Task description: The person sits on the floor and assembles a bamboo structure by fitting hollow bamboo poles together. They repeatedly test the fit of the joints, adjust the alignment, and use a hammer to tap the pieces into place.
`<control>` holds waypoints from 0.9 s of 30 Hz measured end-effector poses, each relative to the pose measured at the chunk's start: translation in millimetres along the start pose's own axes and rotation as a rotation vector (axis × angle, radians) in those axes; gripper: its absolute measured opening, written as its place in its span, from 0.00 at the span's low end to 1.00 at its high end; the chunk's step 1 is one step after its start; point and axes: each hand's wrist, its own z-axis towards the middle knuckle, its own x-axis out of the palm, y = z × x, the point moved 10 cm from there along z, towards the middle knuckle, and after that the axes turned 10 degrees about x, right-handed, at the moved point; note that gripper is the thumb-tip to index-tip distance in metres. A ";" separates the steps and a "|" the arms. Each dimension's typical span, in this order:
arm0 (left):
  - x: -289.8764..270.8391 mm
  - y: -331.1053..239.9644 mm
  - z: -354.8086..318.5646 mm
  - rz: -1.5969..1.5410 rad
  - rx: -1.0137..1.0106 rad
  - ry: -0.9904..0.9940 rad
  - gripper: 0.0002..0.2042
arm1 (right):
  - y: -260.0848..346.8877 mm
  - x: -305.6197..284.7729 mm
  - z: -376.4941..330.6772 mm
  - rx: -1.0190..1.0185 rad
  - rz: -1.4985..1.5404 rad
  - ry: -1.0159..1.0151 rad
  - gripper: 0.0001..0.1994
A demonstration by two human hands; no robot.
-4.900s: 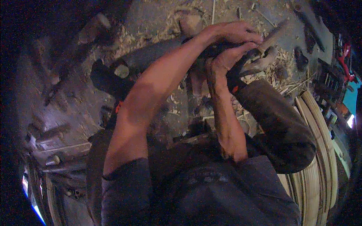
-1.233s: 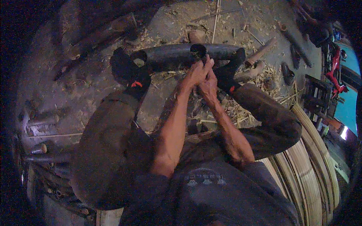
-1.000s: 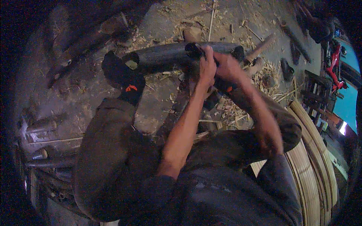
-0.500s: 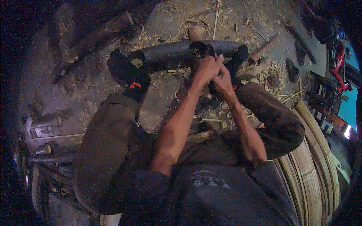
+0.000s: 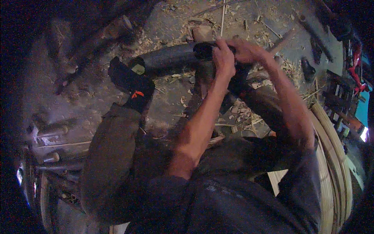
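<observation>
My two hands meet beyond my knees, at the right end of a dark, curved, pipe-like piece (image 5: 167, 59) on the floor. My left hand (image 5: 224, 60) is closed in a pinch beside a black rounded thing (image 5: 202, 50); what its fingers hold is hidden. Just to its right, my right hand (image 5: 246, 50) is smeared by motion, its fingers hidden close to the left hand. A thin pale stick (image 5: 223, 19) runs away from beyond my left hand; I cannot tell whether they touch. My left foot in a black shoe (image 5: 134, 84) rests near the curved piece's left end.
Wood shavings (image 5: 249, 117) litter the floor. A wooden block (image 5: 201, 33) stands beyond the curved piece. Bundled pale slats (image 5: 331, 163) curve along my right side. Cylindrical wooden pieces (image 5: 52, 157) lie at left, a log (image 5: 117, 29) at far left. Something red (image 5: 355, 70) is at far right.
My right hand has moved up and outward, its elbow swinging right. My left hand has shifted slightly right and turned more upright. Both stay at the curved piece's right end.
</observation>
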 end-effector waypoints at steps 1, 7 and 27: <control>-4.0 8.5 3.5 -0.119 -0.051 -0.097 0.40 | 16.9 -4.3 3.6 -0.028 0.029 0.092 0.25; -0.1 18.4 13.2 -0.152 0.010 0.086 0.43 | 0.8 21.7 12.9 -0.128 0.279 0.005 0.28; -81.6 -54.2 23.8 1.487 0.174 0.767 0.37 | 116.3 108.9 -1.8 0.255 1.839 -0.563 0.35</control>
